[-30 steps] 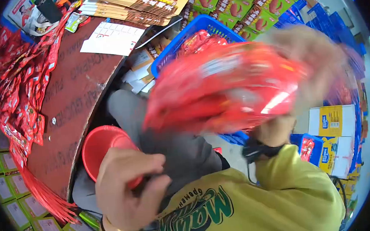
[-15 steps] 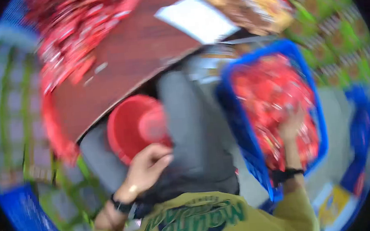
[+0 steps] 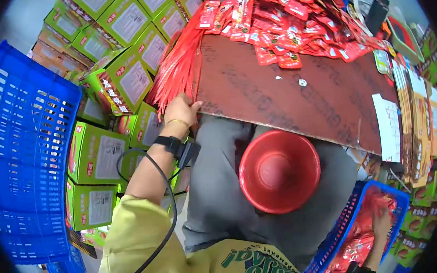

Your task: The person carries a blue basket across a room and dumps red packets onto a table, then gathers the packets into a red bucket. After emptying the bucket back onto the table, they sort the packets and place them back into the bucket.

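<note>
My left hand [image 3: 180, 111] reaches up to the near left corner of the brown board [image 3: 286, 90] that lies over my lap, thumb and fingers around its edge. A bundle of red packet strips [image 3: 177, 68] hangs right beside it. My right hand [image 3: 381, 221] is down in a blue basket [image 3: 339, 229] at the lower right, among red packets [image 3: 362, 240]; its fingers are hidden. A red bowl [image 3: 279, 170] sits upside down on my grey-trousered lap between the two hands.
A heap of red packets [image 3: 291, 12] covers the far side of the board. White sheets [image 3: 389, 123] and flat brown-yellow cartons [image 3: 417, 115] lie at its right end. Green boxes [image 3: 122, 82] are stacked at left, beside a tall blue crate [image 3: 19, 152].
My view has swung left. My left hand left the red bowl and went up to the board's corner. My right hand dropped the red packets from near my face into the basket.
</note>
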